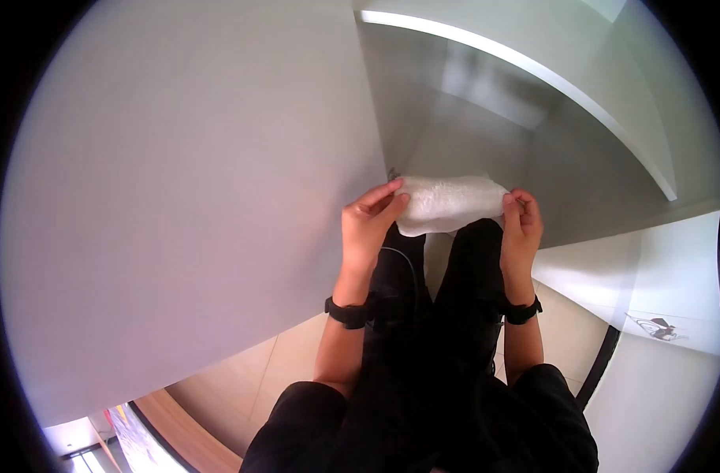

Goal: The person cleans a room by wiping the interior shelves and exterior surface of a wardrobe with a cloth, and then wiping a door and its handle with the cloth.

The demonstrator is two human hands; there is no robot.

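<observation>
A white cloth point(452, 203) is stretched between my two hands, in front of the grey inside of a cabinet. My left hand point(369, 229) pinches its left end between thumb and fingers. At the right end, my right hand point(520, 229) pinches the cloth's corner. The cloth looks folded or bunched, and its lower edge hangs over my knees.
A large grey panel point(186, 189) fills the left side. The cabinet point(486, 150) stands open ahead, with a white curved shelf edge point(533, 65) above. White panels are at the right. Tiled floor point(273, 366) shows below, beside a wooden edge point(182, 430).
</observation>
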